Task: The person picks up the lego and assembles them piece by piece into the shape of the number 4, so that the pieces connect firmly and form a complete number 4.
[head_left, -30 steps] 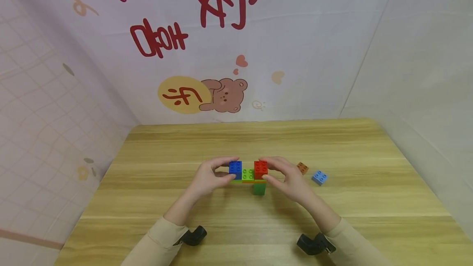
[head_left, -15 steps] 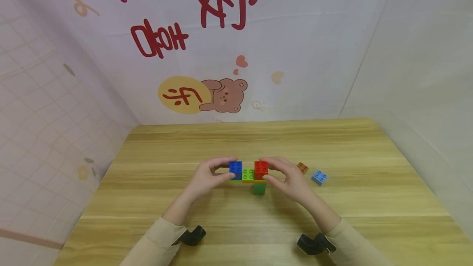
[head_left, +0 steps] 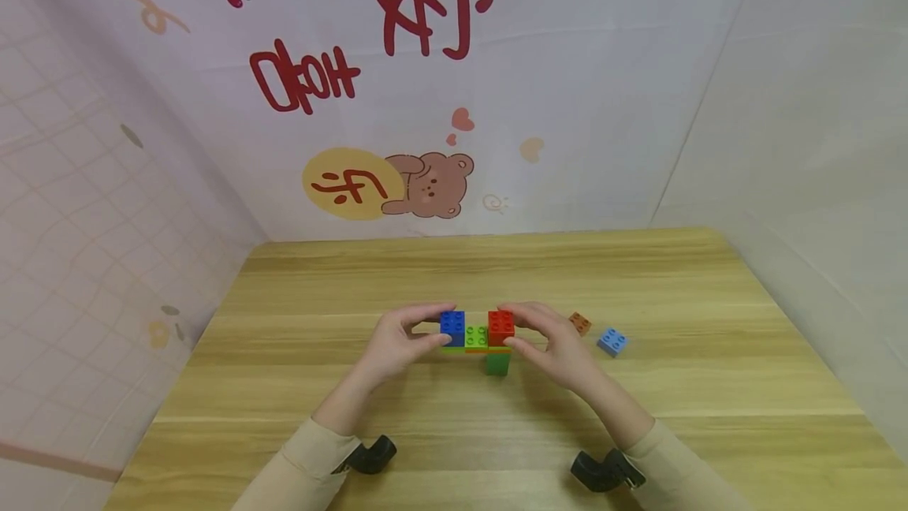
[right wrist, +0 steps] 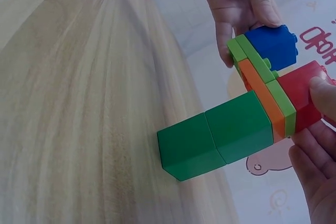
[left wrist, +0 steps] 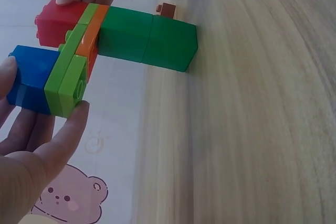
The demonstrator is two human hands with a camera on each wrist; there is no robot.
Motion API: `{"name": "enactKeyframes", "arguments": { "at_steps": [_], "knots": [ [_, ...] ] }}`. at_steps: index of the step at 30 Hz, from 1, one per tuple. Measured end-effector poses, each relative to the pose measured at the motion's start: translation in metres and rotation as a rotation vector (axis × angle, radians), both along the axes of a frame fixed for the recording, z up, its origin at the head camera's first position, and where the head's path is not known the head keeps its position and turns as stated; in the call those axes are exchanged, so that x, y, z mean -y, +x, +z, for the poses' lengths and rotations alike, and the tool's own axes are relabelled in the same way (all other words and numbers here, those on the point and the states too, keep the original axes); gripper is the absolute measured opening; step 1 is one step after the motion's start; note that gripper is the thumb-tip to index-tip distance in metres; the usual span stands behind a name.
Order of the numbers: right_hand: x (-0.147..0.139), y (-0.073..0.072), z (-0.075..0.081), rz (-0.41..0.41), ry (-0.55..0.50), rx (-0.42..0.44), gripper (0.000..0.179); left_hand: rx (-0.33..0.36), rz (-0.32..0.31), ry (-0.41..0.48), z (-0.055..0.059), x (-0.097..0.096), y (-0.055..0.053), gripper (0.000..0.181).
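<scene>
A stack of toy building bricks stands on the table between both hands. Two dark green bricks (right wrist: 215, 137) form its column, topped by an orange plate (right wrist: 261, 98) and a lime green layer (left wrist: 67, 77) that overhangs to the left. On the lime layer sit a blue brick (head_left: 452, 330) at the left end and a red brick (head_left: 500, 330) at the right, with lime studs showing between. My left hand (head_left: 396, 344) pinches the blue brick, one finger lying under the lime overhang. Thumb and fingers of my right hand (head_left: 552, 344) grip the red brick.
Right of the stack, a brown brick (head_left: 580, 323) and a light blue brick (head_left: 612, 341) lie on the wooden table (head_left: 440, 424). A printed cloth (head_left: 603, 85) hangs behind the table, with more cloth at both sides. Black curved pieces (head_left: 373, 455) stick out near both sleeves.
</scene>
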State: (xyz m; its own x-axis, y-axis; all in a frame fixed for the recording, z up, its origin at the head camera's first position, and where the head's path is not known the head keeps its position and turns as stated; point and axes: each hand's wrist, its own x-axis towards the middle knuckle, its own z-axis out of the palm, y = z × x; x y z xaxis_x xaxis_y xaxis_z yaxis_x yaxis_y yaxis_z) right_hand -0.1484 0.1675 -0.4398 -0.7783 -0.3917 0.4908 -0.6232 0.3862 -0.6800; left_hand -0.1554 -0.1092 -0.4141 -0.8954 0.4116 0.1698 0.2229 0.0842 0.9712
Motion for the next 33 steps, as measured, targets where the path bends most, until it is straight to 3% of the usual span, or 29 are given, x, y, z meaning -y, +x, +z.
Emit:
{"name": "enactKeyframes", "arguments": {
  "at_steps": [9, 17, 25, 33],
  "knots": [
    [-0.006, -0.001, -0.004, -0.012, -0.004, 0.006, 0.051, 0.018, -0.012, -0.026, 0.001, 0.0, -0.001, 0.042],
    [-0.034, 0.002, -0.008, -0.081, 0.013, 0.025, 0.055, -0.015, -0.015, 0.0, -0.003, 0.0, -0.002, 0.044],
    [-0.078, 0.001, -0.019, -0.114, -0.034, -0.097, 0.055, -0.015, -0.003, 0.009, -0.002, -0.001, -0.001, 0.043],
    [-0.115, 0.01, -0.017, -0.222, 0.046, 0.023, 0.057, -0.011, -0.01, -0.016, -0.002, 0.001, -0.001, 0.041]
  ]
}}
